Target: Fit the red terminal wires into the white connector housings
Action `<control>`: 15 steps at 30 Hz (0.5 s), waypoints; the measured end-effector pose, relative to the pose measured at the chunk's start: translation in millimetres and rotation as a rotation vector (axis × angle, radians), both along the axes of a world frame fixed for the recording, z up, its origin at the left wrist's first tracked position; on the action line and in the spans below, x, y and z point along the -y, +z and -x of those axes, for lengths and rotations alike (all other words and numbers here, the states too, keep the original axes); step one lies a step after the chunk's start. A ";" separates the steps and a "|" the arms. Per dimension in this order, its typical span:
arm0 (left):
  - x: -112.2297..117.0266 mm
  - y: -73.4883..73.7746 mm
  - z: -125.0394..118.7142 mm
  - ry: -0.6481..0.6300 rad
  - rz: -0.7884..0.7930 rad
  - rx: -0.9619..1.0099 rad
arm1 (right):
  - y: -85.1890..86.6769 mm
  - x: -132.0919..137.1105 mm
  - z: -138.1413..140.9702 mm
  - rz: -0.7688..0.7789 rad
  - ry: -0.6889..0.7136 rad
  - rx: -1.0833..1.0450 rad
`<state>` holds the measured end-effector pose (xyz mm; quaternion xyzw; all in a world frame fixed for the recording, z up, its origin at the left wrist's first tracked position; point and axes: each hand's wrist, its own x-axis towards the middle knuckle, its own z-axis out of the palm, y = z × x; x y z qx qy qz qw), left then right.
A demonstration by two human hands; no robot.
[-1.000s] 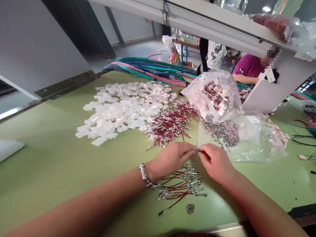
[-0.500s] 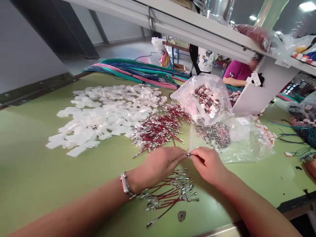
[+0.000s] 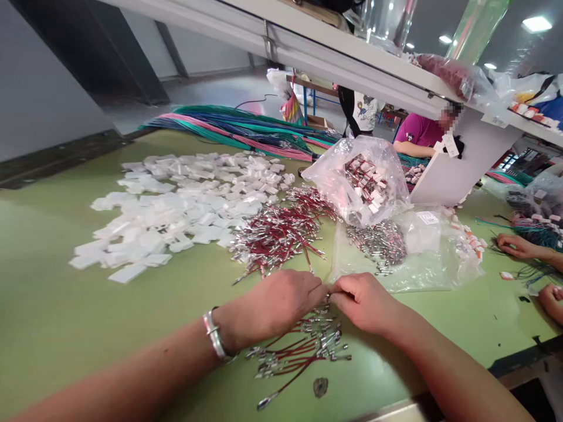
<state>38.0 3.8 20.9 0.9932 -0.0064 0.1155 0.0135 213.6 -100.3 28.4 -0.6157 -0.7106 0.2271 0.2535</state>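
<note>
My left hand (image 3: 277, 305), with a silver bracelet at the wrist, is closed in a pinch. Its fingertips meet those of my right hand (image 3: 367, 302), also pinched. A small metal terminal (image 3: 328, 298) shows between them; any wire on it is hidden by the fingers. Just below lies a loose row of short red wires (image 3: 303, 349) with metal ends. Beyond my hands is a larger heap of red wires with metal terminals (image 3: 281, 231). Loose metal terminals (image 3: 380, 243) lie on a flat clear plastic bag (image 3: 433, 272) past my right hand.
White plastic pieces (image 3: 176, 205) spread over the green table (image 3: 48, 305). A clear bag of wired white connectors (image 3: 365, 181) stands behind the heap. Long cable bundles (image 3: 237, 132) lie at the back. A shelf (image 3: 308, 44) crosses above. Another person's hands (image 3: 521, 246) are at right.
My joined hands have come slightly lower and nearer, with the metal terminal still between the fingertips. The other person's hands have come further into view at right. The view has shifted a little.
</note>
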 end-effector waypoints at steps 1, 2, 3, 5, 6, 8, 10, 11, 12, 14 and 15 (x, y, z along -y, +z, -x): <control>-0.3 -0.8 -0.3 -0.003 0.016 0.006 | -0.4 -0.5 0.7 0.008 -0.009 0.002; -1.0 -1.3 -0.8 -0.002 0.034 0.012 | -0.8 -1.3 1.3 0.007 -0.018 0.008; -1.8 -1.2 -1.4 0.010 0.053 0.015 | -0.9 -2.2 1.4 -0.003 -0.031 0.011; -3.5 1.8 -2.7 0.080 0.081 0.003 | 0.7 -3.2 -0.1 -0.044 -0.072 0.000; -3.8 4.9 -3.1 0.139 0.089 -0.018 | 2.8 -2.9 -2.1 -0.068 -0.100 -0.012; -2.9 13.5 -3.4 0.274 0.105 -0.090 | 8.8 -0.1 -9.4 -0.106 -0.165 -0.047; -0.6 22.0 -3.5 0.355 0.163 -0.177 | 14.8 3.9 -21.4 -0.143 -0.270 -0.099; 0.3 25.0 -3.7 0.368 0.208 -0.204 | 16.5 5.3 -28.8 -0.162 -0.315 -0.126; 0.8 26.7 -3.7 0.371 0.240 -0.232 | 16.9 5.9 -36.4 -0.185 -0.353 -0.149; 0.9 26.4 -2.6 0.369 0.256 -0.281 | 14.4 5.2 -49.8 -0.216 -0.381 -0.175; 0.8 25.1 -0.7 0.363 0.254 -0.294 | 12.3 4.5 -54.6 -0.245 -0.359 -0.131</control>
